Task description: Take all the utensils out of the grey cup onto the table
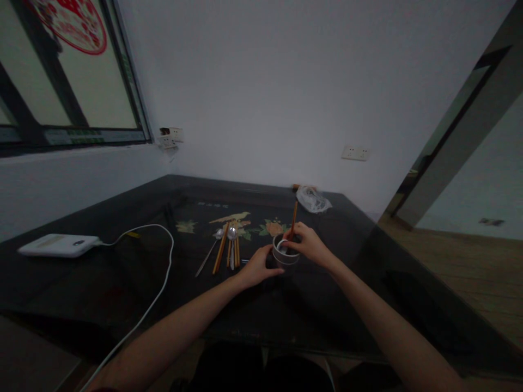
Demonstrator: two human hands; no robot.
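Right grip [307,243] pinched on chopstick [293,216], near upright over cup [285,251]; left grip [257,267] curled against cup wall, steadying from left

We see a dim, underexposed view, with soft daylight coming from the window [69,71] at upper left and a brighter room past the doorway [469,179] on the right. The wall [265,81] reads flat grey. The dark table [102,272] swallows detail, with only a faint sheen on its top. Our hands [286,256] look murky and slightly soft. Straight lines bow and stretch toward the edges, and fine grain lies over the shadows
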